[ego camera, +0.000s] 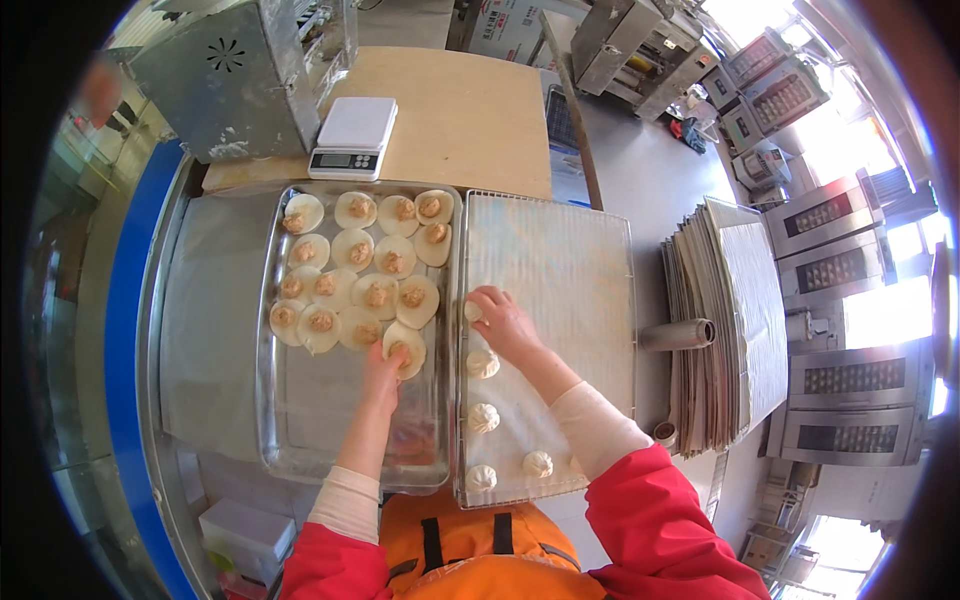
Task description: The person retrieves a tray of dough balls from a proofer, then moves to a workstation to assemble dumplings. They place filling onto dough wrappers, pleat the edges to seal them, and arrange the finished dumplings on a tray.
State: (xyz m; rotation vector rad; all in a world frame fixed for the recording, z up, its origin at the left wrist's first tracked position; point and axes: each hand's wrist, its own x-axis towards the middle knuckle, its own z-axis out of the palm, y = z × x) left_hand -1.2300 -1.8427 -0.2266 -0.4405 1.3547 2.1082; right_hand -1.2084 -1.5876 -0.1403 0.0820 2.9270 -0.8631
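Note:
My left hand (381, 379) grips a round dough wrapper (414, 346) at the near edge of the group, its thumb against the filling. Several other wrappers (375, 296), each topped with a lump of brownish filling, lie in rows on the metal tray (352, 472), some overlapping. Over the far left part of the lined wire rack (555, 247), my right hand (506, 322) has its fingers around a small white bun (473, 311), partly hidden by them. Nearer me, pleated buns (483, 417) stand in a column along the rack's left side, with another bun (538, 464) to their right.
A digital kitchen scale (354, 139) sits on the wooden board (465, 112) beyond the tray, beside a metal machine (225, 82). Right of the rack are a metal cylinder (679, 334) and a tall stack of lined racks or sheets (724, 322). A blue edge (139, 315) runs along the left.

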